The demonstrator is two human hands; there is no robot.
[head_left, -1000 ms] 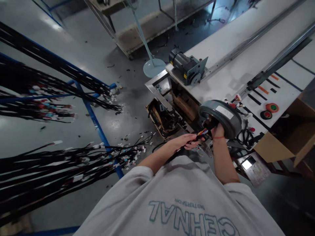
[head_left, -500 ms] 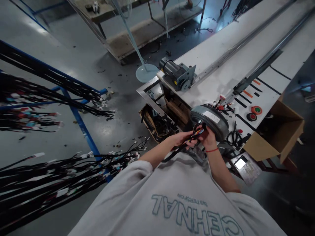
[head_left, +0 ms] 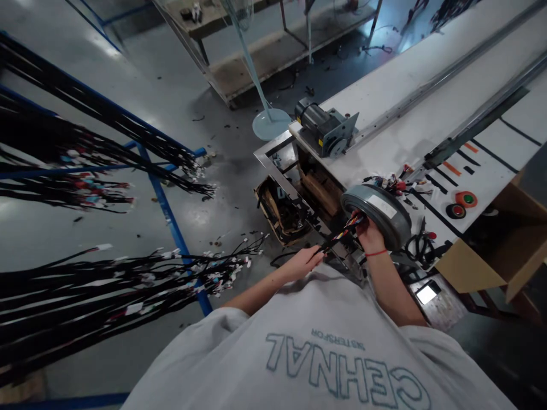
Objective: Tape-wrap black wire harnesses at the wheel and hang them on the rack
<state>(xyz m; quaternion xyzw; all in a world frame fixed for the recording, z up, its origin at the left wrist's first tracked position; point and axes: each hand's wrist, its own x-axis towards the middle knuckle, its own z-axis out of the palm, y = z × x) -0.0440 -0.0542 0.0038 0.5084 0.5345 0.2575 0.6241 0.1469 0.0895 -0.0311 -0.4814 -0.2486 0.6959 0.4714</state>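
Note:
My left hand (head_left: 308, 262) is closed around the black-wrapped part of a wire harness (head_left: 337, 238), close to my shirt front. Farther up, my right hand (head_left: 370, 234) grips the harness where colored wires show red, yellow and white. Some of those fingers are hidden behind the wires and the roll. Right beside that hand, a wide grey roll (head_left: 398, 228) with a white label stands tilted at the table's end. I cannot tell whether the hand also touches the roll. Behind it lies a tangle of small connectors and wires (head_left: 395, 183).
A motor (head_left: 318, 122) sits on the white table (head_left: 376, 102), with push buttons (head_left: 465, 199) to the right. An open cardboard box (head_left: 474, 267) is at the right. Black harnesses (head_left: 141, 285) hang on a blue rack (head_left: 171, 228) at left. A phone (head_left: 427, 292) lies low on the right.
My left hand has slid away from my right hand, down and left along the harness. More of the colored wires shows between them. The whole view has shifted slightly.

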